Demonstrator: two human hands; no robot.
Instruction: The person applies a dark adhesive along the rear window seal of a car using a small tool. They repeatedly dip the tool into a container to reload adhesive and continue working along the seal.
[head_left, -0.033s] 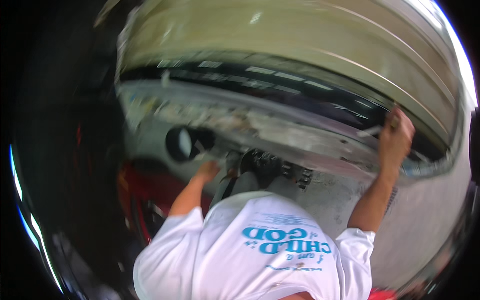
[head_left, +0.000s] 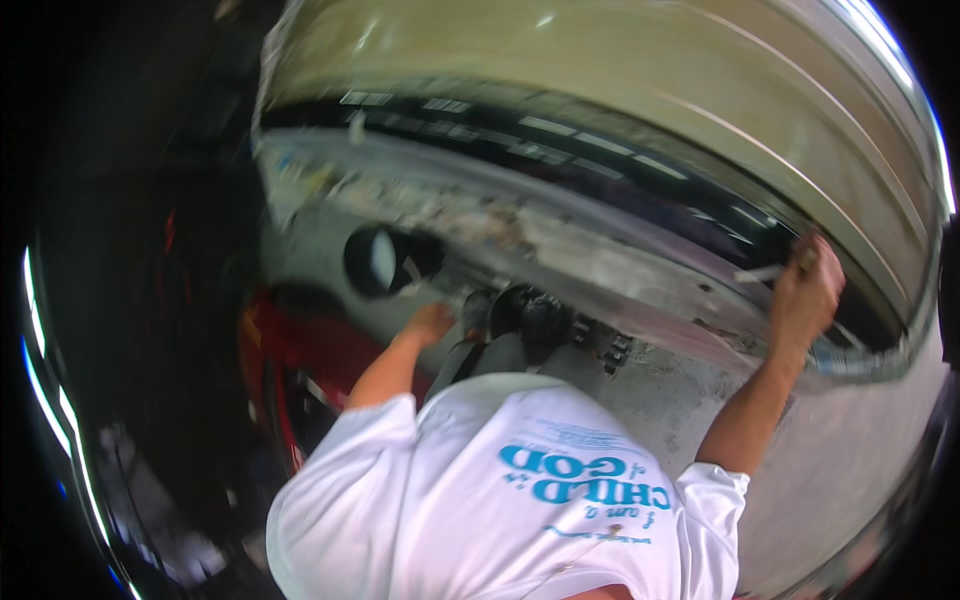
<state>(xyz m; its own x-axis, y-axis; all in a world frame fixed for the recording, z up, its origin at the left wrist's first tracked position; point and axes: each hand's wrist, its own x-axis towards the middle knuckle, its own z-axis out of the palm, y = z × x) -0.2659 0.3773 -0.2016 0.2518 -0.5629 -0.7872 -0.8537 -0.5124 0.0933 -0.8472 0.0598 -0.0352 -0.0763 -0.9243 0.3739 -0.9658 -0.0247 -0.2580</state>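
At the right, my right hand is closed by the lower edge of a tan panel on a vehicle. A small yellowish piece shows between its fingers; its kind is unclear. Beside that hand, a short pale strip lies against the dark glossy band below the panel. My left hand hangs lower at the left, near a black round-ended object. Motion blur smears its fingers, and I cannot make out whether it holds anything.
A grey ledge with a stained, mottled surface runs under the dark band. Behind my left arm stands a red glossy body, perhaps another vehicle. Small dark objects are by my legs, above the grey floor.
The whole view has shifted slightly, so the vehicle and both hands appear a little further right. The right hand stays closed by the panel's edge. No grip visibly changes.
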